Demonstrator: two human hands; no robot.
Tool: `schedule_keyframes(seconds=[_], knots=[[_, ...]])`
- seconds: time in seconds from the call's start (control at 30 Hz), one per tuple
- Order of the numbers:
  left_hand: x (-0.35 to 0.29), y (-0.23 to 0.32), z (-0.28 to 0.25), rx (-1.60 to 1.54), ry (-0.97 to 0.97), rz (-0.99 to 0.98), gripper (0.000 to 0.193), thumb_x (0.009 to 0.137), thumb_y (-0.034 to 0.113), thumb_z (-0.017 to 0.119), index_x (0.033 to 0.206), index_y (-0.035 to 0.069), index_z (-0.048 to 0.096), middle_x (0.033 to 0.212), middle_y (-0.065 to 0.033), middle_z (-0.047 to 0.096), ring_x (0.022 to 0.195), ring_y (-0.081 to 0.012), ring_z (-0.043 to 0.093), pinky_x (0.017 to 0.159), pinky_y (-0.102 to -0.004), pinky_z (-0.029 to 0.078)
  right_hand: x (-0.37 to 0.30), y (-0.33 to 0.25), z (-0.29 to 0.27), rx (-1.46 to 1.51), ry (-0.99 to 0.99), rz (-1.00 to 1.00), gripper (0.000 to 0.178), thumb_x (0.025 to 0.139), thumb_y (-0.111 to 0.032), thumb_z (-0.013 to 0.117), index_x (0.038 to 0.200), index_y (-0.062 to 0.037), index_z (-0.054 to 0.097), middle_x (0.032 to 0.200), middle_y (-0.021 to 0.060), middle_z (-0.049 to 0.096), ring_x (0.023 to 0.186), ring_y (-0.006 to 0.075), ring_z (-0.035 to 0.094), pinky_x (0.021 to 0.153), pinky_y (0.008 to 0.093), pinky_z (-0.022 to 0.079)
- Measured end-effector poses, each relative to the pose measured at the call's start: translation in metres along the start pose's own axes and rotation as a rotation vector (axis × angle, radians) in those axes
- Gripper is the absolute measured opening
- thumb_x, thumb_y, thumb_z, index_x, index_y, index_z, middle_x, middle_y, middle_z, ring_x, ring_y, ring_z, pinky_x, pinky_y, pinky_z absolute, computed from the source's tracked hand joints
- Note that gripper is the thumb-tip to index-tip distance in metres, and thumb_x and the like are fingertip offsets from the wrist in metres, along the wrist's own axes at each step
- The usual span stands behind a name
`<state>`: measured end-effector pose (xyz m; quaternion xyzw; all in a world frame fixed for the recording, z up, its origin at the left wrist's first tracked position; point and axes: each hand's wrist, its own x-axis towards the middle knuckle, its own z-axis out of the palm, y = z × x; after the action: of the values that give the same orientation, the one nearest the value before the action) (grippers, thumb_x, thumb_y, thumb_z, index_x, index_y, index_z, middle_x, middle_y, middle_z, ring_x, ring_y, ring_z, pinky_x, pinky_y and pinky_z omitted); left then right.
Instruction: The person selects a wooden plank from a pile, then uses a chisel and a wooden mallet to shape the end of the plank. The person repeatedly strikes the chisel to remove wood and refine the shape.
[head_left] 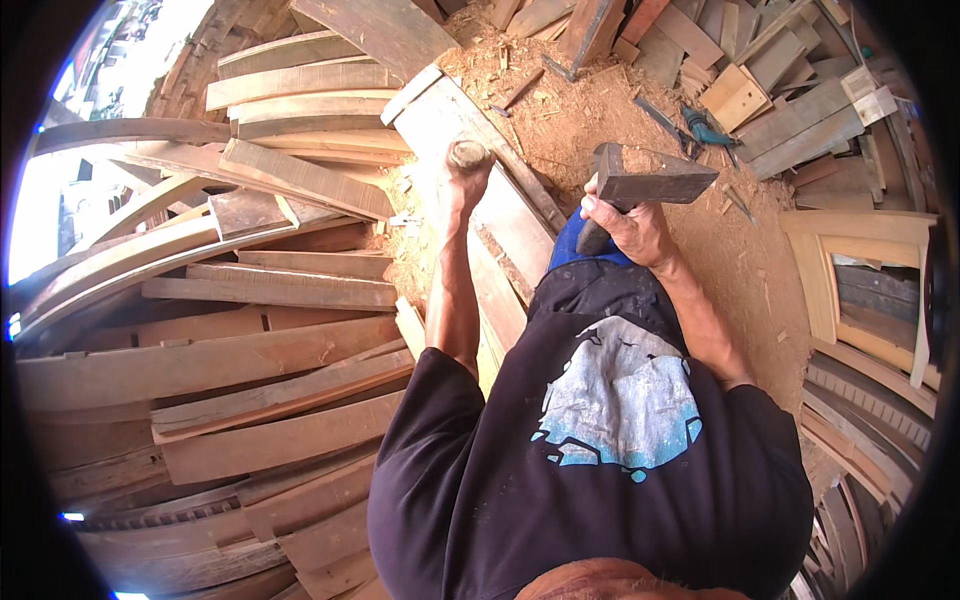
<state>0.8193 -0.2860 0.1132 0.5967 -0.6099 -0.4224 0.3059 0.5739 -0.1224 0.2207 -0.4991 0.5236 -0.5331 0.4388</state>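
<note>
My left hand (462, 185) is closed around a round wooden tool handle (467, 153), seen end-on; whatever lies below the fist is hidden. Beneath that hand runs a long pale wooden plank (510, 215), lying at a slant with a narrow strip of wood (500, 135) along its far side. In my right hand (640, 232) is a mallet with a dark, blocky wooden head (660, 183), raised above my lap. Its handle end pokes out below the fingers. The two tools are apart.
Sawdust and shavings (560, 120) cover the ground ahead. A teal power tool (705, 128) and a slim hand tool (520, 90) lie there. Stacked boards (250, 350) fill the left side; offcuts (735, 98) are heaped at the far right. A wooden frame (825, 285) stands at right.
</note>
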Motion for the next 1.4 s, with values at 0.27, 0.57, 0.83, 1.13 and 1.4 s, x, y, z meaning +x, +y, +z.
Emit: schedule_keyframes(seconds=[0.27, 0.57, 0.83, 1.13, 1.4], knots=[[0.031, 0.081, 0.012, -0.308, 0.051, 0.120, 0.012, 0.084, 0.010, 0.074, 0.081, 0.010, 0.063, 0.070, 0.0030, 0.061, 0.064, -0.0081, 0.055, 0.059, -0.0255, 0.044, -0.014, -0.003, 0.003, -0.149, -0.037, -0.115, 0.021, 0.088, -0.014, 0.073, 0.104, -0.0034, 0.065, 0.099, 0.0063, 0.067, 0.087, 0.0166, 0.064, 0.081, 0.0341, 0.052], [0.064, 0.066, 0.026, -0.321, 0.093, 0.146, 0.013, 0.083, 0.012, 0.074, 0.088, 0.006, 0.063, 0.078, -0.0002, 0.063, 0.073, -0.0126, 0.056, 0.068, -0.0302, 0.047, -0.023, 0.004, 0.008, -0.211, -0.073, -0.233, 0.021, 0.088, -0.014, 0.074, 0.107, -0.0077, 0.067, 0.104, 0.0086, 0.070, 0.099, 0.0229, 0.066, 0.085, 0.0380, 0.053], [0.063, 0.052, 0.016, -0.216, 0.081, 0.001, 0.048, 0.083, 0.015, 0.069, 0.123, 0.001, 0.048, 0.099, -0.0113, 0.064, 0.088, -0.0216, 0.061, 0.081, -0.0358, 0.050, -0.019, -0.005, 0.019, -0.212, -0.110, -0.175, 0.021, 0.090, -0.018, 0.073, 0.106, -0.0056, 0.067, 0.104, 0.0101, 0.069, 0.098, 0.0264, 0.066, 0.088, 0.0404, 0.051], [0.068, 0.045, 0.008, -0.253, 0.026, 0.215, 0.036, 0.080, 0.015, 0.078, 0.110, 0.007, 0.059, 0.085, -0.0007, 0.068, 0.076, -0.0095, 0.063, 0.070, -0.0262, 0.052, -0.012, 0.010, 0.030, -0.083, -0.091, -0.097, 0.012, 0.090, -0.011, 0.070, 0.099, -0.0029, 0.066, 0.092, 0.0047, 0.067, 0.084, 0.0153, 0.065, 0.076, 0.0332, 0.052], [0.094, 0.026, 0.005, -0.084, 0.185, 0.449, 0.028, 0.078, 0.009, 0.076, 0.100, 0.007, 0.058, 0.079, 0.0004, 0.064, 0.071, -0.0087, 0.061, 0.066, -0.0250, 0.051, 0.023, -0.042, 0.021, -0.117, 0.032, -0.102, 0.009, 0.086, -0.008, 0.071, 0.090, -0.0026, 0.065, 0.077, 0.0009, 0.064, 0.069, 0.0102, 0.061, 0.065, 0.0281, 0.050]])
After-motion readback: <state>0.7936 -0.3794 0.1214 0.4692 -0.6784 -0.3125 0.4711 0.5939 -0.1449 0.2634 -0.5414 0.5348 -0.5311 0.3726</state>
